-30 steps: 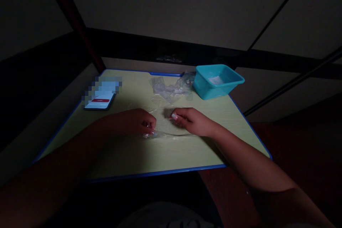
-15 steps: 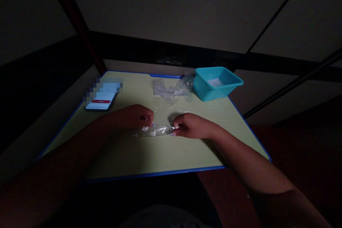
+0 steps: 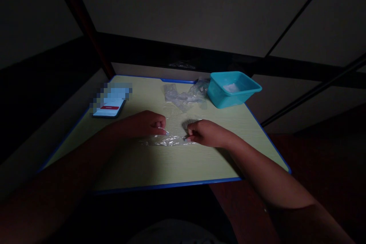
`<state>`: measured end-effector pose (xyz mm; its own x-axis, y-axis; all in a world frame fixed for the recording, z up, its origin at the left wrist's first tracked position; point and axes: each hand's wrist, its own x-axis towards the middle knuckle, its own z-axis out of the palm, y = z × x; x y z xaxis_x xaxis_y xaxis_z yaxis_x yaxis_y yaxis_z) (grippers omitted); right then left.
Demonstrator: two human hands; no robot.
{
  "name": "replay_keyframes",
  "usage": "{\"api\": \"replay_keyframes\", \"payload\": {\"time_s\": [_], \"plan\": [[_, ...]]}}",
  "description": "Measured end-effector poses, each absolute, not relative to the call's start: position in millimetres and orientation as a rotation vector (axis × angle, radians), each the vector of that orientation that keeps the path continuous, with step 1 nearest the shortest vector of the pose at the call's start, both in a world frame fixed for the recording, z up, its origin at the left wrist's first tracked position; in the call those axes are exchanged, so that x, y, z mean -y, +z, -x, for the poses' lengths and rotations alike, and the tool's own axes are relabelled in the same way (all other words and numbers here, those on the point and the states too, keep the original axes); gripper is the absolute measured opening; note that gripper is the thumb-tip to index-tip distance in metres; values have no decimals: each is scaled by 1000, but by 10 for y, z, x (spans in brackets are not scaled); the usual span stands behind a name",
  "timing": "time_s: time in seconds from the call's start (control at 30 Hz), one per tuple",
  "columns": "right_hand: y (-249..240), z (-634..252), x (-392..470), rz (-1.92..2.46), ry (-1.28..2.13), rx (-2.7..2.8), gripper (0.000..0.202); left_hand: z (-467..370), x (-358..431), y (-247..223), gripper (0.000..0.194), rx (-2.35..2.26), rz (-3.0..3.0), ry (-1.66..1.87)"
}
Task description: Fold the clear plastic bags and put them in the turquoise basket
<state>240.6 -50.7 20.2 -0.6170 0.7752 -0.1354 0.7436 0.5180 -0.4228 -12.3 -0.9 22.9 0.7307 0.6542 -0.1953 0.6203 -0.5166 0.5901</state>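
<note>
Now, at centre frame, our left hand point(image 3: 153, 123) and right hand point(image 3: 205, 133) pinch clear plastic point(image 3: 169, 141) lying on the surface point(image 3: 200, 164); our right hand has dropped to its near edge, so both seem to grip it there.

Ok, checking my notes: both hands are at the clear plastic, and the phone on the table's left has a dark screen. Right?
No: in the head view the phone on the left is lit. The left hand and right hand are at the clear plastic.
</note>
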Motion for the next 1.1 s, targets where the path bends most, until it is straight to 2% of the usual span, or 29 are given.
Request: {"api": "replay_keyframes", "payload": {"time_s": [0.33,0.47,0.73,0.9,1.03,1.1], "plan": [[295,-2389,525,1403,764,2687,24,-17,113,153,28,-906,-2394,200],[296,-2397,511,1461,630,2672,31,-20,111,101,33,-925,-2547,360],[290,-2404,508,1543,557,2736,28,36,87,124,34,-1059,-2515,157],[276,-2400,500,1592,509,2725,27,23,88,160,34,-1104,-2520,177],[280,-2397,506,1468,517,2572,25,18,70,134,33,-1072,-2506,281],[278,-2393,516,1326,628,2357,31,14,67,108,32,-1054,-2513,335]]}}
